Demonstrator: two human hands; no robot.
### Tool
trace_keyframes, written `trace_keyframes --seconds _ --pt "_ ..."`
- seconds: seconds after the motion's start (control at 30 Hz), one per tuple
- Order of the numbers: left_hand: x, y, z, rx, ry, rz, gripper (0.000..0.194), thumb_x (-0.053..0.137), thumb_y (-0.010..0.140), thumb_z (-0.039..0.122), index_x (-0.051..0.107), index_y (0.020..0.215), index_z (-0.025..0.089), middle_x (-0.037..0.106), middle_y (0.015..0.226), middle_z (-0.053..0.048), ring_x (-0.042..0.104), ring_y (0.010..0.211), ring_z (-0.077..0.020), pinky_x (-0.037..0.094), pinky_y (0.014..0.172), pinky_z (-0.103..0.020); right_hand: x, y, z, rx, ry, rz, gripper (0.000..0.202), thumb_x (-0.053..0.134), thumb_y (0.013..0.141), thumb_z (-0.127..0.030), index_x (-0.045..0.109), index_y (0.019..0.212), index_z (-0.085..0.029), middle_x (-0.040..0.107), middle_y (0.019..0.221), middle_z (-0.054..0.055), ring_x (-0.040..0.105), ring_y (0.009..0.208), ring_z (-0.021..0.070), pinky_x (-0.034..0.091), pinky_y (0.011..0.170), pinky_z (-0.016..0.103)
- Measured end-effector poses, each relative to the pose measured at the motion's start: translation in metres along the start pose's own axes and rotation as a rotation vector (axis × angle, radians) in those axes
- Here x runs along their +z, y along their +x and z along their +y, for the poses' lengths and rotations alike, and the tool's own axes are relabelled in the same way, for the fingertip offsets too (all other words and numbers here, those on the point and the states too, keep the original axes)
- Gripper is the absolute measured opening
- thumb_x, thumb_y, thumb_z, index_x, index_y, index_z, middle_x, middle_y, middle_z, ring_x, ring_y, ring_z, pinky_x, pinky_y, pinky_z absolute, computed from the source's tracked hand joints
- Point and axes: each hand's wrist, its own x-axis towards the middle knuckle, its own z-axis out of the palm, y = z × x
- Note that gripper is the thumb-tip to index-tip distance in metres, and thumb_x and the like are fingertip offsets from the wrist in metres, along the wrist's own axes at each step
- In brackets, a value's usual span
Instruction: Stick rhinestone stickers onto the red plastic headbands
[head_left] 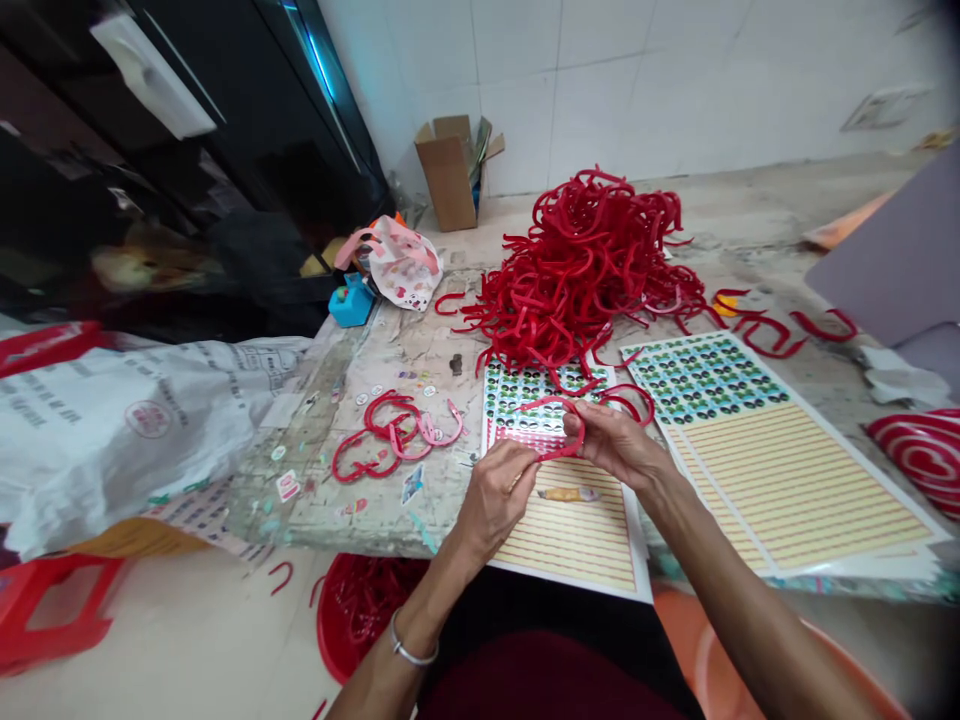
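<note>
My left hand (501,492) pinches the lower end of a curved red strip (576,436), its fingers closed. My right hand (616,440) grips the same strip at its right side, with thumb and fingers together. The strip forms an open C shape above a sticker sheet (574,540) with green-and-black prints and yellow striped rows. A small tan-handled tool (568,494) lies on that sheet just below the strip. Behind my hands rises a large heap of red curved strips (592,260). Several red and pink curved pieces (390,430) lie on the table left of my hands.
A second sticker sheet (795,480) lies at the right. Farther back are a cardboard box (448,180), a white-and-pink bag (405,270) and a blue dispenser (351,303). Below the table edge stand a red basin (330,620) and an orange tub (694,635).
</note>
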Motion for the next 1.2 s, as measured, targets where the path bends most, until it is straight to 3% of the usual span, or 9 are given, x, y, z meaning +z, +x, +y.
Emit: trace_keyframes --seconds 0.13,0.27,0.53,0.6,0.7,0.77,0.9,1.07,1.2 --pt "-0.005 -0.007 -0.005 -0.177 -0.062 0.159 0.016 0.05 0.083 0.021 0.065 0.085 0.015 0.065 0.081 -0.006 0.059 0.076 -0.017 0.046 0.072 -0.028 -0.002 -0.014 0.012 -0.188 -0.581 0.117 0.028 0.051 0.083 -0.042 0.062 0.093 -0.018 0.06 0.082 0.004 0.054 0.072 0.0153 0.046 0.068 0.031" --pt "-0.006 -0.016 -0.022 -0.467 -0.24 0.388 0.015 0.056 0.079 0.029 0.063 0.08 0.016 0.062 0.067 0.0 0.058 0.061 -0.0129 0.046 0.061 -0.023 -0.005 -0.044 0.04 -0.417 -1.253 0.016 0.018 0.049 0.086 -0.029 0.06 0.096 -0.02 0.058 0.097 0.009 0.051 0.09 0.021 0.041 0.08 0.037" --pt "0.021 -0.023 -0.043 -0.621 -0.312 0.516 0.019 0.053 0.079 0.033 0.059 0.078 0.015 0.061 0.055 0.001 0.061 0.055 -0.014 0.048 0.058 -0.024 -0.002 -0.042 0.068 -0.41 -1.562 0.091 0.013 0.041 0.088 -0.023 0.048 0.078 -0.019 0.055 0.075 0.005 0.051 0.071 0.0178 0.039 0.066 0.031" --pt "0.025 -0.028 -0.045 -0.651 -0.303 0.551 0.02 0.052 0.08 0.035 0.058 0.081 0.016 0.061 0.056 0.001 0.062 0.056 -0.0154 0.049 0.059 -0.026 -0.007 -0.039 0.061 -0.355 -1.575 0.293 0.013 0.036 0.09 -0.024 0.047 0.084 -0.019 0.056 0.071 0.004 0.051 0.064 0.0172 0.037 0.06 0.029" --pt "0.029 -0.036 -0.045 -0.688 -0.283 0.583 0.021 0.052 0.08 0.036 0.057 0.086 0.017 0.062 0.056 0.001 0.063 0.058 -0.0167 0.049 0.063 -0.028 -0.019 -0.039 0.05 -0.244 -1.616 0.777 0.023 0.034 0.09 -0.029 0.046 0.103 -0.015 0.06 0.074 0.007 0.054 0.06 0.0196 0.032 0.053 0.029" --pt "0.031 -0.038 -0.043 -0.693 -0.286 0.574 0.022 0.052 0.081 0.037 0.057 0.089 0.017 0.063 0.056 0.001 0.063 0.059 -0.017 0.049 0.064 -0.028 -0.027 -0.04 0.045 -0.184 -1.655 0.912 0.03 0.036 0.09 -0.033 0.047 0.11 -0.014 0.063 0.074 0.009 0.057 0.062 0.0217 0.031 0.053 0.029" --pt "0.032 -0.041 -0.037 -0.702 -0.317 0.531 0.023 0.053 0.08 0.037 0.059 0.089 0.016 0.063 0.056 0.001 0.062 0.057 -0.0164 0.048 0.063 -0.027 -0.029 -0.032 0.043 -0.206 -1.681 0.798 0.028 0.041 0.088 -0.036 0.055 0.104 -0.017 0.066 0.077 0.009 0.06 0.066 0.0213 0.033 0.055 0.028" --pt "0.024 -0.04 -0.039 -0.709 -0.362 0.542 0.023 0.053 0.08 0.037 0.058 0.088 0.016 0.063 0.056 0.001 0.061 0.057 -0.0149 0.048 0.062 -0.026 -0.022 -0.018 0.043 -0.241 -1.609 0.798 0.032 0.035 0.091 -0.038 0.053 0.107 -0.017 0.064 0.077 0.009 0.059 0.068 0.0219 0.033 0.054 0.028" --pt "0.016 -0.028 -0.048 -0.648 -0.333 0.54 0.023 0.052 0.081 0.037 0.057 0.087 0.015 0.064 0.059 -0.001 0.062 0.06 -0.0146 0.048 0.064 -0.026 -0.016 -0.006 0.045 -0.489 -1.471 0.397 0.023 0.033 0.092 -0.027 0.053 0.097 -0.017 0.061 0.089 0.009 0.056 0.082 0.0204 0.04 0.069 0.03"
